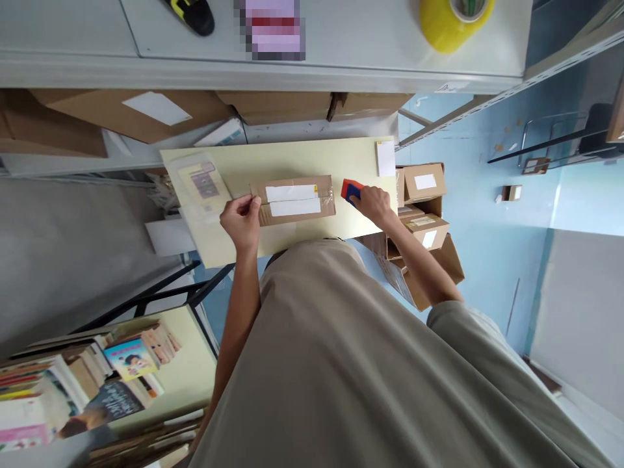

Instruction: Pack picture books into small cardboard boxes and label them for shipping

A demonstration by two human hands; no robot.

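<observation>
A small cardboard box (296, 221) lies flat on the pale yellow table (358, 220). Two white labels cover much of its top, and clear tape glints at its right end. My left hand (242, 219) has thumb and fingers pinched together at the box's left end, touching its edge. Just off the other end, my right hand (373, 207) is closed around a red-and-blue hand tool (351, 190), whose exact kind I cannot make out. The tool's red end points left toward the box, apart from it.
A plastic-wrapped packet (197, 185) lies on the table's left, a stack of white labels (385, 158) at its far right corner. Several cartons (423, 182) stand on the floor to the right. A metal shelf (341, 77) crosses in front, bearing a yellow tape roll (439, 29). Books (131, 357) fill the lower left.
</observation>
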